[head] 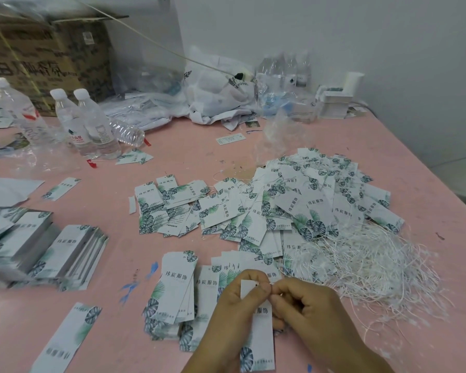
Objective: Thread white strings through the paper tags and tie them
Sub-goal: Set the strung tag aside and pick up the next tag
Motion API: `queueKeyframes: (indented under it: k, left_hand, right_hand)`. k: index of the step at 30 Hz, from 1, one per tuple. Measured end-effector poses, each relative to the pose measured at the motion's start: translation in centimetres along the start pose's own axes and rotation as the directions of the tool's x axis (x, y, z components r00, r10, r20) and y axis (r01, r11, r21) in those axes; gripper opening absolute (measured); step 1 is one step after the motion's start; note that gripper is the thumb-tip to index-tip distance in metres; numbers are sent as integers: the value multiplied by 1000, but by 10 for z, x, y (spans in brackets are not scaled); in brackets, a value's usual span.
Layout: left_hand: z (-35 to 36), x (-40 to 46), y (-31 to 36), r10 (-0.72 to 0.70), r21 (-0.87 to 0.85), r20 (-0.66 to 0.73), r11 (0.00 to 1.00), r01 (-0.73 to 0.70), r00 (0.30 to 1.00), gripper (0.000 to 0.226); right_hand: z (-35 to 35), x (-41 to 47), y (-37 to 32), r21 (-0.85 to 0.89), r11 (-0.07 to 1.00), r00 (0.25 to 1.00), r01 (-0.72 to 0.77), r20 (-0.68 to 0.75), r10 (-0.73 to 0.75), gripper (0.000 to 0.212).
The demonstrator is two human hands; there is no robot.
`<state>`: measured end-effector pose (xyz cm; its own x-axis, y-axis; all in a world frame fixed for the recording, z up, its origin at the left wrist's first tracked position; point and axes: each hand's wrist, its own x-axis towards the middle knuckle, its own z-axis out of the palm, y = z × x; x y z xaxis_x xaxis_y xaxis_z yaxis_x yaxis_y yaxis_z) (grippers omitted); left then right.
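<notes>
My left hand (236,305) grips a white paper tag (260,335) with leaf print near its top hole, low in the middle of the view. My right hand (304,305) pinches something thin at that hole, thumb against fingertips; the string itself is too fine to make out. A tangle of white strings (369,259) lies just right of my hands. Small stacks of unstrung tags (176,286) lie left of my hands. A big heap of tags with strings (307,200) spreads across the pink table (119,319) beyond.
Neat tag stacks (67,254) sit at the left and a single tag (65,343) lies front left. Water bottles (92,125), a cardboard box (43,60), plastic bags (218,92) and a white holder (336,98) line the back. The table's right edge runs beside the wall.
</notes>
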<state>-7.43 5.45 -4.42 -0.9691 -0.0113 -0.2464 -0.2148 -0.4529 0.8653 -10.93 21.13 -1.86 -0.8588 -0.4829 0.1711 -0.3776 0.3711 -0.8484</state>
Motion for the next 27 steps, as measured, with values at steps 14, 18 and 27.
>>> queueKeyframes:
  k: [14,18,27]
  left_hand:
    - [-1,4,7,-36,-322,-161,946,-18,986,24]
    - [-1,3,9,-40,-377,-176,926,-30,984,28]
    - [3,4,12,-92,-453,-221,891,-18,971,17]
  right_hand:
    - [-20,9,-7,805,430,905,-408,420,72,27]
    - [-21,7,-6,848,352,917,-397,382,115,36]
    - [-17,10,-2,912,314,950,-265,192,246,44]
